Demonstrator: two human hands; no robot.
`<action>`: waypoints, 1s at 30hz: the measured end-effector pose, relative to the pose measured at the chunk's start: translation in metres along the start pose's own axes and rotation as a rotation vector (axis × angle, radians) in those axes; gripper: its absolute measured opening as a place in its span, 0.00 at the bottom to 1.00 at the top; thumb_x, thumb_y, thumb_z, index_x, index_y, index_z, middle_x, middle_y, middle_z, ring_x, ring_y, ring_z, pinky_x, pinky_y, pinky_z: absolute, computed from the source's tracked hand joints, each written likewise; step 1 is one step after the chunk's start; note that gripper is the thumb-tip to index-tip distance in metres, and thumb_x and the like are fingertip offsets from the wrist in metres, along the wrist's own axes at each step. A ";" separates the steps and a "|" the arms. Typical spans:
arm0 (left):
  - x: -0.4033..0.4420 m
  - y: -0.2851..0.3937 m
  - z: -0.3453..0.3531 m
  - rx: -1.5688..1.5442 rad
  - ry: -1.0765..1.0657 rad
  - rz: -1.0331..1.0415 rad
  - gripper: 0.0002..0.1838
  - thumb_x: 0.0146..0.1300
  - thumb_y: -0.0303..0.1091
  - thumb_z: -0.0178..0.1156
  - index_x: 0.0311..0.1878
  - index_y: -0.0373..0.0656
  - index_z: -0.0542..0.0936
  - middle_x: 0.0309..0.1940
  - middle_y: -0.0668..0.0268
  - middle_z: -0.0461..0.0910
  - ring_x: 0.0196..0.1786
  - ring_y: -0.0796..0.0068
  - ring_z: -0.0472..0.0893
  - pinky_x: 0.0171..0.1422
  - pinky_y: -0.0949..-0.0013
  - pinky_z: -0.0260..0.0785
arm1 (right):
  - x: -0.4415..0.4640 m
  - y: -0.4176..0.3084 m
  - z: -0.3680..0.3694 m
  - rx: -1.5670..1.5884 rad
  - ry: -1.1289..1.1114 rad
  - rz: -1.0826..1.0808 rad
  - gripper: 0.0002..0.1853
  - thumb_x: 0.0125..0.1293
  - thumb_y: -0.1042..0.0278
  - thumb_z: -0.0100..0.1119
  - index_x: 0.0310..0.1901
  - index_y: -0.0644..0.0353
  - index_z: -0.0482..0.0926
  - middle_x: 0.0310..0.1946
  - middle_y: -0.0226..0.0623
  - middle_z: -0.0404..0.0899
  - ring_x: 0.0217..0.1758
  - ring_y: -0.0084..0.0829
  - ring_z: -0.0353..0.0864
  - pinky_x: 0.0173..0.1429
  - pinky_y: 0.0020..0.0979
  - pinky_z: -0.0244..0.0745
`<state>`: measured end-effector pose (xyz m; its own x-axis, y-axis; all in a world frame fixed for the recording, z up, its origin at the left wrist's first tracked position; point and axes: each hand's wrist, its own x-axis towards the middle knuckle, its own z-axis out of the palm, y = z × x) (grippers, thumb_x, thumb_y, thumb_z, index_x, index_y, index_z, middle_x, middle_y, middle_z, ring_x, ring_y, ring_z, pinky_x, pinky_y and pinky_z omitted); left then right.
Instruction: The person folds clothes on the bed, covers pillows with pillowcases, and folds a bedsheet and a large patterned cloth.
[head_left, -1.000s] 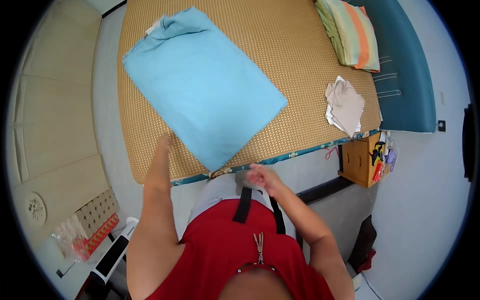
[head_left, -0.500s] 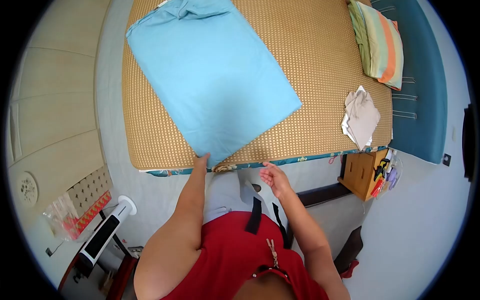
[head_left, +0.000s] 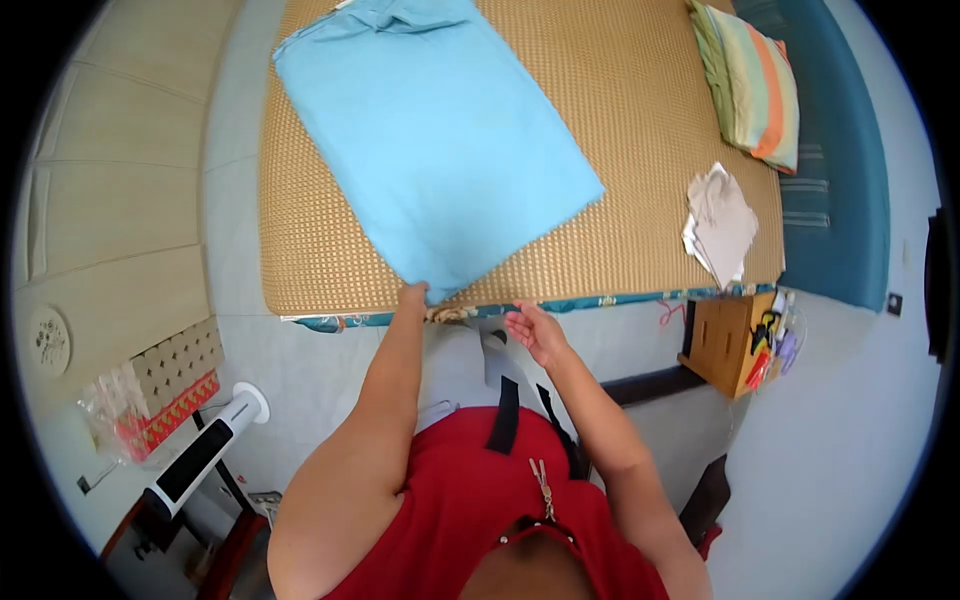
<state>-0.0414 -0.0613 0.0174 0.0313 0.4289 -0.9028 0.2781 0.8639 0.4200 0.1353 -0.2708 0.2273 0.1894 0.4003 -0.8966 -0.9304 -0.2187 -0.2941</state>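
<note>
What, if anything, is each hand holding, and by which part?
The left hand appears to pinch the blue cloth at its near corner; the right hand holds nothing.

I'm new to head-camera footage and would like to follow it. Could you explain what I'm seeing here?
There's no machine: these are a person's bare hands, seen from a camera worn on the head, looking forward and down. In front is a bed with a woven mat. On it lie a large light-blue cloth, a striped pillow and some beige-and-white fabric. The left hand touches the blue cloth's near corner; its grip isn't clear. The right hand holds nothing visible.
</note>
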 end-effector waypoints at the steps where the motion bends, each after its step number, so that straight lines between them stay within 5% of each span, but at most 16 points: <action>1: 0.005 0.001 -0.003 -0.073 -0.011 0.000 0.28 0.50 0.26 0.62 0.57 0.31 0.67 0.49 0.51 0.73 0.47 0.58 0.75 0.43 0.57 0.70 | -0.005 0.004 0.000 -0.009 -0.009 -0.015 0.15 0.70 0.62 0.44 0.54 0.58 0.70 0.40 0.37 0.78 0.43 0.31 0.78 0.49 0.30 0.75; 4: -0.061 0.029 0.015 -0.059 0.063 0.007 0.26 0.53 0.28 0.57 0.56 0.36 0.65 0.48 0.54 0.71 0.49 0.56 0.73 0.42 0.54 0.72 | -0.020 0.029 -0.015 -0.012 -0.019 -0.041 0.16 0.70 0.63 0.44 0.54 0.59 0.70 0.40 0.38 0.78 0.43 0.30 0.78 0.48 0.30 0.75; 6: -0.032 0.017 0.006 -0.288 -0.077 -0.054 0.25 0.53 0.29 0.58 0.56 0.37 0.65 0.49 0.55 0.70 0.48 0.55 0.73 0.42 0.53 0.75 | -0.031 0.048 -0.033 0.002 -0.013 -0.044 0.16 0.69 0.63 0.44 0.54 0.59 0.70 0.40 0.39 0.78 0.43 0.30 0.79 0.48 0.30 0.76; 14: -0.118 0.077 -0.010 -0.483 -0.320 0.061 0.27 0.50 0.24 0.59 0.54 0.29 0.63 0.47 0.49 0.68 0.49 0.51 0.72 0.57 0.50 0.72 | -0.072 0.111 -0.093 0.023 0.010 -0.011 0.15 0.68 0.63 0.46 0.53 0.58 0.70 0.41 0.40 0.78 0.44 0.33 0.79 0.49 0.31 0.76; 21: -0.286 0.102 -0.064 -0.404 -0.323 0.057 0.19 0.48 0.23 0.59 0.45 0.33 0.68 0.40 0.53 0.71 0.42 0.57 0.74 0.60 0.52 0.68 | -0.051 0.146 -0.058 0.198 -0.184 -0.018 0.42 0.62 0.39 0.51 0.69 0.54 0.46 0.60 0.54 0.62 0.61 0.46 0.68 0.63 0.41 0.68; 24: -0.280 0.102 -0.113 -0.318 -0.376 0.048 0.14 0.49 0.23 0.59 0.40 0.36 0.71 0.35 0.59 0.74 0.42 0.63 0.76 0.63 0.54 0.66 | -0.044 0.147 -0.016 0.339 -0.225 -0.069 0.53 0.55 0.28 0.52 0.71 0.49 0.38 0.66 0.56 0.52 0.65 0.49 0.63 0.65 0.45 0.65; 26: -0.340 0.105 -0.115 -0.257 -0.291 0.059 0.09 0.49 0.24 0.62 0.34 0.40 0.73 0.24 0.68 0.70 0.28 0.72 0.71 0.57 0.60 0.70 | -0.020 0.155 0.000 0.546 -0.182 -0.077 0.54 0.54 0.27 0.52 0.71 0.50 0.39 0.68 0.55 0.47 0.65 0.50 0.62 0.65 0.47 0.63; 30: -0.358 0.116 -0.161 -0.093 -0.244 0.077 0.10 0.50 0.26 0.61 0.37 0.41 0.74 0.29 0.66 0.77 0.33 0.71 0.78 0.49 0.60 0.76 | 0.006 0.162 0.007 0.881 -0.059 -0.321 0.45 0.56 0.31 0.55 0.66 0.55 0.56 0.65 0.41 0.60 0.64 0.41 0.64 0.66 0.46 0.61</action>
<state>-0.1753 -0.0720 0.4043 0.2822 0.4280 -0.8586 0.1770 0.8564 0.4851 -0.0161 -0.2977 0.1761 0.4843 0.3740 -0.7909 -0.7431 0.6530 -0.1462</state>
